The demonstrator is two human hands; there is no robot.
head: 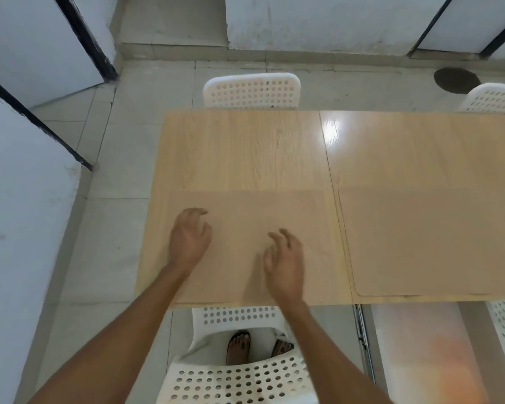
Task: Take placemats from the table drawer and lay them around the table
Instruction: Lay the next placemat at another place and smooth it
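Note:
A light wooden table [245,147] fills the middle of the head view. Two tan placemats lie flat along its near edge: the left placemat [245,211] in front of me and the right placemat [435,243] beside it. My left hand [188,239] hovers over the left part of the left placemat, fingers spread and slightly curled, holding nothing. Over the same mat's right half is my right hand [285,262], fingers apart and empty. The open table drawer [414,345] shows below the table's near edge at the right, its contents blurred.
A white perforated chair [239,374] stands between me and the table, with my feet behind it. Another white chair [251,90] sits at the far side, a third chair [496,97] at the far right. White partitions with black frames stand to the left.

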